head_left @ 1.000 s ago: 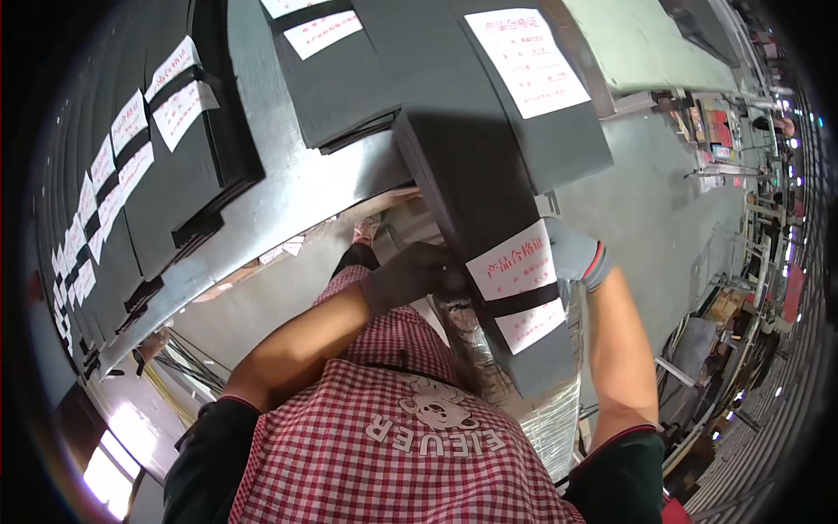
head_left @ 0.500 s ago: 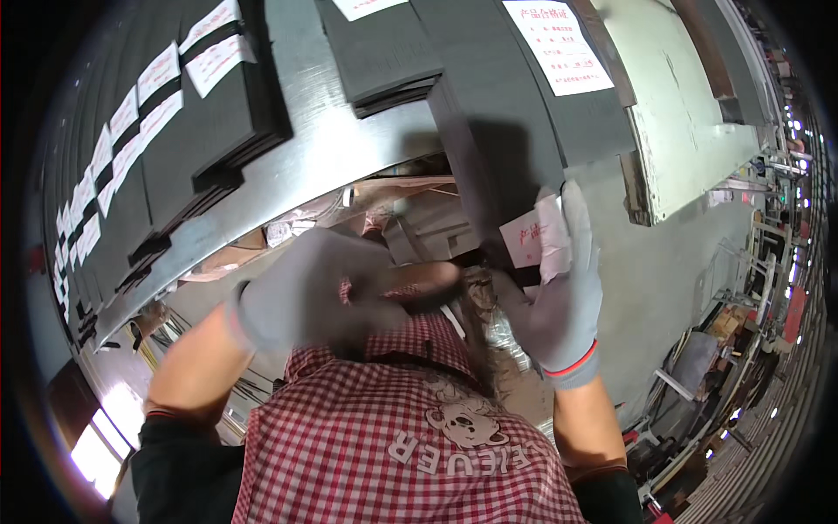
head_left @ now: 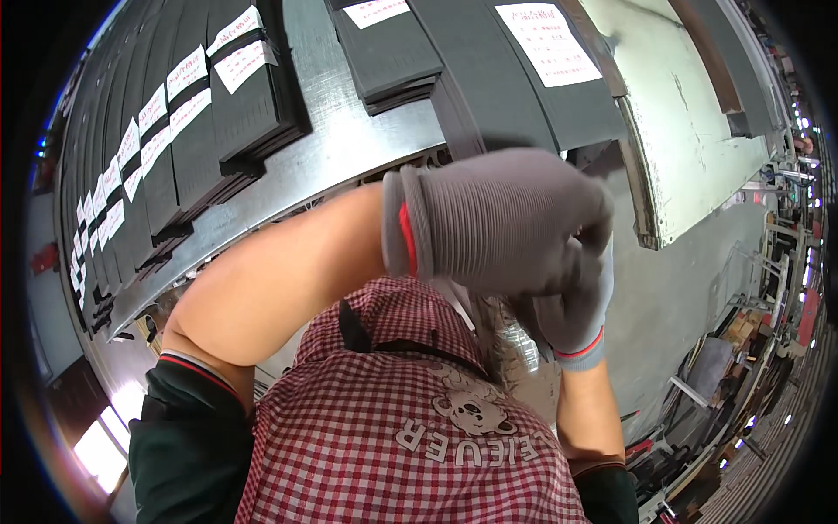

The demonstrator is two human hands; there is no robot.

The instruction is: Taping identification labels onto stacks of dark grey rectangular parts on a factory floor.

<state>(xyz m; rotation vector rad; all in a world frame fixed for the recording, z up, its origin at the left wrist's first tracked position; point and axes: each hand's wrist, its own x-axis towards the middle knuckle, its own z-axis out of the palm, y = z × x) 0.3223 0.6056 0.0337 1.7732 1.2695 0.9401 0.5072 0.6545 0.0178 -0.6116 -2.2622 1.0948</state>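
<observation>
Right of hands, panel edge, floor.

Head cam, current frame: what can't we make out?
Head view:
Right hand: partly hidden behind the left hand; its grip can't be told.
Near end of the middle dark panels: hidden by the left hand.
White label left of those panels: cut off by the top edge.
Far-left labels: print too small near the fisheye rim.

Right here I've got the left hand, fingers smeared by blur, masking much of the right hand and the dark stack's near end; I can't tell what they grip. Up top, the edge crops one white label!
</observation>
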